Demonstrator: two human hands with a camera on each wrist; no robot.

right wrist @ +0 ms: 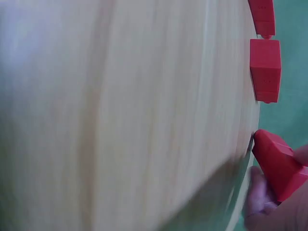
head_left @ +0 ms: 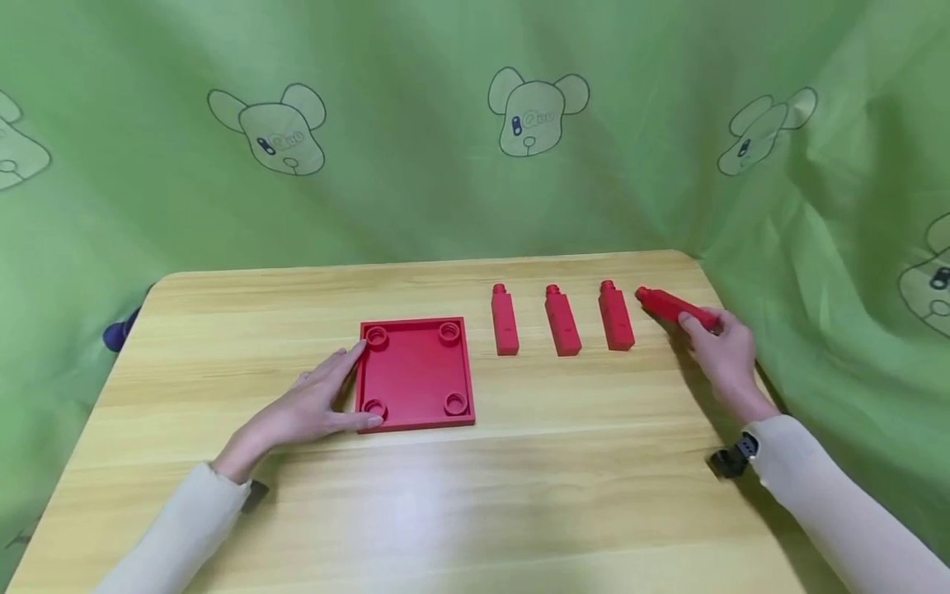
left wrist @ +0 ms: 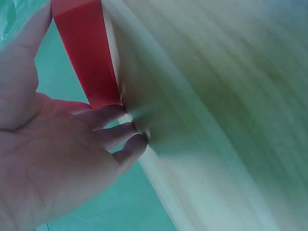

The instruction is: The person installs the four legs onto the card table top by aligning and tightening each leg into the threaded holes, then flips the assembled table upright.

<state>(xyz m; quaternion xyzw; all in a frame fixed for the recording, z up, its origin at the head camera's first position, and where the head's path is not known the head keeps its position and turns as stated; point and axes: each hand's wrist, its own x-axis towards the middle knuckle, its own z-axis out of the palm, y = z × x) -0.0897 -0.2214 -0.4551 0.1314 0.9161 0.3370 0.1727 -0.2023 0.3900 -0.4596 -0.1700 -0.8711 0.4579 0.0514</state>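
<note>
A square red tray-like panel (head_left: 417,375) with a raised rim and a round socket in each corner lies on the table. My left hand (head_left: 315,403) touches its left side, thumb at the near corner and fingers at the far one; the left wrist view shows the panel's red side wall (left wrist: 89,53) beside the palm. At the far right my right hand (head_left: 721,351) grips a red square peg with a threaded tip (head_left: 668,306), its tip pointing left. In the right wrist view fingers wrap the same peg (right wrist: 276,161), partly cut off by the frame.
Three similar red pegs, the left (head_left: 505,322), the middle (head_left: 562,322) and the right (head_left: 616,318), lie in a row between panel and right hand. The wooden table (head_left: 519,495) ends at a green curtain (head_left: 416,198) with bear outlines behind and to the right.
</note>
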